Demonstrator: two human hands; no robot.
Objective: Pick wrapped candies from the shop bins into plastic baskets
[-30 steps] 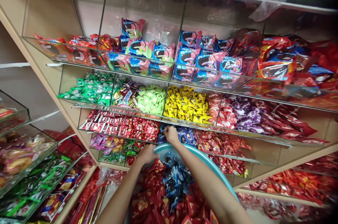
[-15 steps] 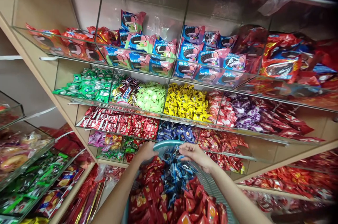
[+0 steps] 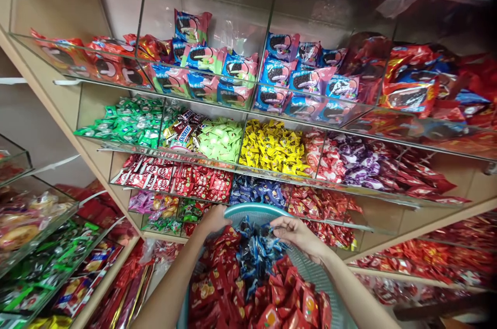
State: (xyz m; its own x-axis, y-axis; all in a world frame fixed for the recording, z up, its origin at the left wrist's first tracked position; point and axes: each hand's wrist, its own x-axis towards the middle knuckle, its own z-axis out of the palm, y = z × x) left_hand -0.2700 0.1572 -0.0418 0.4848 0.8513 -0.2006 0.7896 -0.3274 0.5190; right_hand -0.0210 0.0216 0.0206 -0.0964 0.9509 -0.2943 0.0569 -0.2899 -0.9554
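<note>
A teal plastic basket stands low in front of me, holding red-wrapped candies and a pile of blue-wrapped candies at its far side. At the basket's far left rim is my left hand, its fingers closed around the edge. My right hand comes in over the far right side, right beside the blue candies. Its fingers are bent loosely and slightly parted, with nothing plainly held between them. The palm side of this hand is hidden.
Clear-fronted shelves hold yellow candies, green candies, dark blue packets and wrapped cookies. A wooden shelf edge slants down on the left. More bins with green packets stand at the lower left.
My right hand has shifted slightly right and down, its fingers drawn back from the blue candies. My left hand stays at the rim. The view has moved a little.
</note>
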